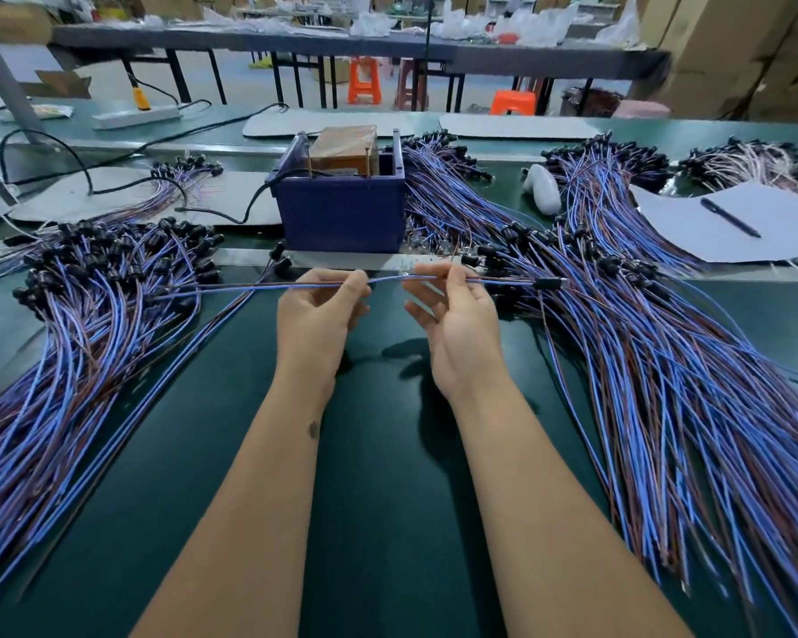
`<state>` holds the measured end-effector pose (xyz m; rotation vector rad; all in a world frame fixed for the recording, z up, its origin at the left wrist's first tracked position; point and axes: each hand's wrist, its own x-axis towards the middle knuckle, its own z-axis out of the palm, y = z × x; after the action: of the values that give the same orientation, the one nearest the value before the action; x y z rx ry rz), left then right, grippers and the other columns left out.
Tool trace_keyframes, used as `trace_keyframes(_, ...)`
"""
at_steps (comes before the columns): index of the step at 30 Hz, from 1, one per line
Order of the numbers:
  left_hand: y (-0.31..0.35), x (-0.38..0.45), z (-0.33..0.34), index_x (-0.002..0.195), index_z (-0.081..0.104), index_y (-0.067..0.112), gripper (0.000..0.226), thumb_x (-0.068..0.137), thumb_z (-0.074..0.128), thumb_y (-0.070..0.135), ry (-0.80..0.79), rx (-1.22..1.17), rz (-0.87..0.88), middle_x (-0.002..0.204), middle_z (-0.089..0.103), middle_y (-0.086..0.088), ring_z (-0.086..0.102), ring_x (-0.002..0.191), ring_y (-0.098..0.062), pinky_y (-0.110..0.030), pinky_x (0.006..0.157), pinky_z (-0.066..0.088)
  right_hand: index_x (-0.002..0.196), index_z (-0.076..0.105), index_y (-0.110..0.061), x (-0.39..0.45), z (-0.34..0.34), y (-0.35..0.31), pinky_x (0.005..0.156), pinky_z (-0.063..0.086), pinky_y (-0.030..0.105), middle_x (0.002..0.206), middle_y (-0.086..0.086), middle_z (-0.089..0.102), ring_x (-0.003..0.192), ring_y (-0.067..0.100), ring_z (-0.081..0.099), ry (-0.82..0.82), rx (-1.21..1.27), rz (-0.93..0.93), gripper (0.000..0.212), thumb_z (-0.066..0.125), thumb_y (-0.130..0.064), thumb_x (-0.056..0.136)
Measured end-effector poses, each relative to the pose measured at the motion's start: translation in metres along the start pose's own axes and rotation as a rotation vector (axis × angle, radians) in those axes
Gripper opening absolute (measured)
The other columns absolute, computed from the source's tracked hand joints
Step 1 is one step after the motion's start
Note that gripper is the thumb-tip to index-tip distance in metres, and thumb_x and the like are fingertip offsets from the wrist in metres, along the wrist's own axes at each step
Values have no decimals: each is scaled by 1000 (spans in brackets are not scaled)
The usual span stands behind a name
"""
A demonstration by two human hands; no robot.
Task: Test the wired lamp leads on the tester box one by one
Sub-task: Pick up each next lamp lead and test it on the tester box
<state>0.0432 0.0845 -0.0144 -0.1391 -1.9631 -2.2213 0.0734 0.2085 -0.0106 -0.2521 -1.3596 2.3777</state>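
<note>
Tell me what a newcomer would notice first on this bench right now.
First, the huge fans of blue-and-brown wired lamp leads with black sockets, one pile at the left and a larger one at the right. Between them the left hand and right hand pinch one lead stretched level, just before the dark blue plastic tester box.

Dark green tabletop [388, 453], heaped lead bundles lying left [79, 324] and right [664, 361], blue tester box [342, 209] standing at the back, white paper sheet [729, 223] carrying a pen [729, 217] far right.
</note>
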Motion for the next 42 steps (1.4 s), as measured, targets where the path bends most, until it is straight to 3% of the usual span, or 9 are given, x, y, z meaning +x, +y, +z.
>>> trace_keyframes(5, -5, -29, 26, 69, 60, 17, 14, 78, 71, 19, -338, 249, 221, 60, 60, 12, 49, 55, -2, -18, 55, 42, 80, 48, -11, 2, 0, 0, 51, 45, 21, 61, 3, 44, 48, 8, 49, 129, -1, -3, 32, 31, -15, 107)
trace_keyframes(15, 5, -68, 59, 74, 61, 23, 7, 79, 66, 21, -447, 324, 447, 67, 61, 11, 57, 62, -9, -31, 62, 51, 82, 60, -13, 2, -47, -41, 42, 28, 18, 42, -14, 36, 39, 1, 32, 44, -570, -59, 28, 42, -16, 103)
trace_keyframes(19, 4, -94, 80, 106, 67, 20, 26, 81, 70, 21, -623, 562, 697, 96, 67, 8, 61, 87, -17, -35, 72, 53, 91, 63, -6, 14, -77, -82, 56, 30, 31, 58, -8, 44, 56, 10, 41, 68, -1075, -222, 27, 45, -23, 102)
trace_keyframes(22, -4, -99, 87, 139, 46, 30, 55, 87, 60, 19, -777, 816, 697, 117, 64, 7, 58, 103, -20, -34, 76, 49, 102, 63, -13, 22, -94, -111, 64, 35, 34, 78, -2, 59, 75, 19, 54, 94, -1339, -287, 27, 42, -31, 103)
trace_keyframes(24, -5, -96, 88, 142, 42, 30, 57, 88, 58, 17, -733, 796, 684, 114, 65, 9, 60, 95, -19, -31, 72, 44, 127, 55, -18, 29, -101, -124, 79, 43, 39, 110, 7, 63, 100, 28, 57, 170, -1547, -240, 34, 39, -37, 103)
trace_keyframes(27, -2, -91, 85, 131, 55, 23, 44, 88, 60, 15, -567, 679, 595, 97, 66, 11, 63, 83, -17, -31, 73, 44, 152, 24, -18, 34, -104, -133, 103, 33, 48, 143, 19, 40, 127, 38, 39, 300, -1887, -123, 60, 41, -44, 100)
trace_keyframes(32, 0, -84, 83, 108, 63, 18, 24, 90, 55, 4, -219, 518, 337, 89, 61, 16, 57, 84, -8, -31, 79, 45, 148, 30, -18, 14, -55, -86, 101, 31, 44, 136, 15, 43, 121, 33, 40, 161, -1759, -311, 57, 48, -35, 96)
trace_keyframes(37, 4, -58, 50, 108, 59, 13, 30, 86, 51, -4, 151, 505, 122, 128, 42, -7, 52, 98, -27, -36, 86, 44, 140, 47, -16, -4, 2, -16, 103, 35, 40, 132, 10, 52, 122, 28, 47, -108, -1255, -167, 42, 43, -15, 98)
trace_keyframes(42, 3, -20, -17, 127, 53, 14, 42, 86, 53, 5, 317, 942, -27, 158, 5, -17, 26, 129, -36, -52, 107, 32, 122, 62, -25, -9, 6, 18, 100, 25, 32, 126, -5, 53, 118, 16, 47, -150, -1532, -277, 32, 46, -26, 94)
